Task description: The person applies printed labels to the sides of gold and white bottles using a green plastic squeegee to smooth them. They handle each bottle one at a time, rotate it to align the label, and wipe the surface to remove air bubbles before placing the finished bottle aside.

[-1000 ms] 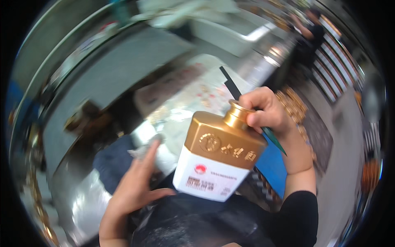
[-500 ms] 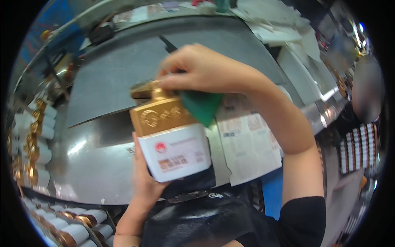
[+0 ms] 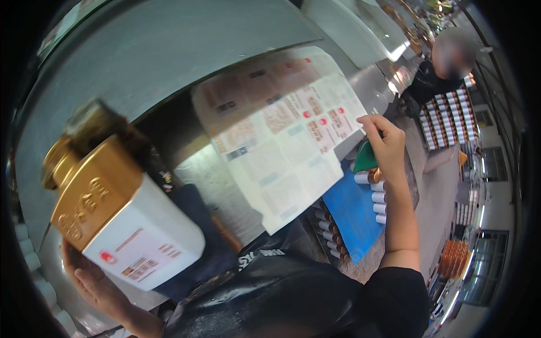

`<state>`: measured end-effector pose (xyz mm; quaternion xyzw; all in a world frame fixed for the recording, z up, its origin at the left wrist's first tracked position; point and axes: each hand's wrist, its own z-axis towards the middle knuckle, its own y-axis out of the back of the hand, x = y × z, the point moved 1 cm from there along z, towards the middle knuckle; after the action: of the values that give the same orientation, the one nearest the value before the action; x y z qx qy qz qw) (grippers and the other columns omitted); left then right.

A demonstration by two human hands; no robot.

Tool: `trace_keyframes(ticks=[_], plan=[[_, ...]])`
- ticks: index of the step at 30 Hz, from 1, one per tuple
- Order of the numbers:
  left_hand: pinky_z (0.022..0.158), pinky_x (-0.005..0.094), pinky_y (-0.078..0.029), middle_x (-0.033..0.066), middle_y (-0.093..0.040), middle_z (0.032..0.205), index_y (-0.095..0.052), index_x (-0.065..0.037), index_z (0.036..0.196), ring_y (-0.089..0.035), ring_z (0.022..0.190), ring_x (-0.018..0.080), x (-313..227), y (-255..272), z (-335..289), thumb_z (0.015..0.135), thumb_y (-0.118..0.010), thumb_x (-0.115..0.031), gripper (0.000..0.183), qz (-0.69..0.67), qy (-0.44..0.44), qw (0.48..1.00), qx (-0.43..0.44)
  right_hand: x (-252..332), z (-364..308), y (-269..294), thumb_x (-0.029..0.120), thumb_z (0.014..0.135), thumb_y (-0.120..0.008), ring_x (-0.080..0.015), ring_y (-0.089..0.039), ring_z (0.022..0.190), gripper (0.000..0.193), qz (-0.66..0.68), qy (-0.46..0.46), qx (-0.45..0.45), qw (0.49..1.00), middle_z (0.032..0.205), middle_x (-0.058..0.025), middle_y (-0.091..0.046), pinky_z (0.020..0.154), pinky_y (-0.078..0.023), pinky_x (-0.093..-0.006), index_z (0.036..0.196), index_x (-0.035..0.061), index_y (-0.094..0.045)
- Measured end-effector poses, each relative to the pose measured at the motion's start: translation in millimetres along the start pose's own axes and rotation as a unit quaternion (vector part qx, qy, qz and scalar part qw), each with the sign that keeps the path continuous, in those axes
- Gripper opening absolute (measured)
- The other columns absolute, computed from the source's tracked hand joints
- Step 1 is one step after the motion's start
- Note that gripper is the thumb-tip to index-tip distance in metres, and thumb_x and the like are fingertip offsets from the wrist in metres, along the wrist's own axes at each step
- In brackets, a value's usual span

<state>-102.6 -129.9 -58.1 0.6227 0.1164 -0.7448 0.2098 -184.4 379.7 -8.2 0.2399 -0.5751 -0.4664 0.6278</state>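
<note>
Tilting in the left hand point(image 3: 93, 284), fingers grasping it, a gold-shouldered white bottle point(image 3: 121, 217); right hand point(image 3: 383, 141) pinches a label sheet point(image 3: 282, 141).

This looks like a bottling or packing works. A long grey metal table point(image 3: 169, 62) runs past, and a big sheet of printed labels point(image 3: 282, 135) lies on it, just left of the right grip point(image 3: 383, 141). Below that grip, rows of capped bottles point(image 3: 375, 194) lie beside a blue tray point(image 3: 352, 217). Beyond it, stacked crates of bottles point(image 3: 445, 121) stand by another worker point(image 3: 434, 79).
</note>
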Motion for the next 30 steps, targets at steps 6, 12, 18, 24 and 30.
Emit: trace_keyframes(ticks=[6,12,18,24,30], plan=[[0.101,0.0332,-0.043,0.0154,-0.047,0.138,-0.038,-0.003,0.141,-0.052,0.122,0.0222,-27.1,-34.1,7.0,0.104,-0.03,-0.023,0.042,0.107,0.01,0.985,-0.131,-65.7,3.1,8.7,0.014,0.09,-0.058,-0.0113,-0.058,0.063,0.021,-0.062,0.002,0.084,0.995,0.075,-0.008,-0.067,0.061,-0.045,-0.0245,0.105,0.0058,-0.07],[0.103,0.032,-0.041,0.0113,-0.046,0.14,-0.039,-0.003,0.141,-0.051,0.122,0.02,-24.5,-20.7,11.9,0.103,-0.035,-0.021,0.043,0.164,-0.044,0.98,-0.102,-84.3,6.7,-0.9,0.015,0.084,-0.061,-0.0324,-0.063,0.067,0.025,-0.18,0.085,0.129,0.971,0.076,-0.0184,-0.064,0.061,-0.049,-0.0369,0.107,0.0155,-0.071],[0.099,0.0317,-0.047,0.011,-0.045,0.142,-0.038,-0.006,0.143,-0.054,0.12,0.0204,-34.5,-44.2,8.8,0.102,-0.036,-0.024,0.044,0.159,0.004,0.974,-0.164,-107.7,16.9,2.4,0.017,0.085,-0.062,-0.0323,-0.062,0.062,0.028,-0.321,0.084,0.121,0.936,0.069,-0.0162,-0.062,0.057,-0.049,-0.0394,0.111,0.0214,-0.07],[0.095,0.0316,-0.05,0.0107,-0.045,0.141,-0.038,-0.007,0.143,-0.057,0.116,0.021,-33.6,-34.7,14.7,0.101,-0.039,-0.023,0.045,0.203,0.0,0.972,-0.12,-125.8,73.1,3.9,0.02,0.087,-0.057,-0.0348,-0.064,0.078,0.027,-0.19,0.095,0.078,0.974,0.086,-0.0175,-0.067,0.07,-0.052,-0.0412,0.111,0.0179,-0.069],[0.097,0.0317,-0.048,0.0116,-0.047,0.139,-0.038,-0.006,0.142,-0.056,0.117,0.0214,-17.5,-2.8,21.8,0.1,-0.041,-0.023,0.045,0.199,-0.037,0.973,-0.107,-147.9,156.1,-28.1,0.02,0.087,-0.056,-0.0312,-0.065,0.089,0.03,-0.154,0.013,0.108,0.982,0.099,-0.0172,-0.068,0.079,-0.049,-0.0359,0.115,0.012,-0.067]])
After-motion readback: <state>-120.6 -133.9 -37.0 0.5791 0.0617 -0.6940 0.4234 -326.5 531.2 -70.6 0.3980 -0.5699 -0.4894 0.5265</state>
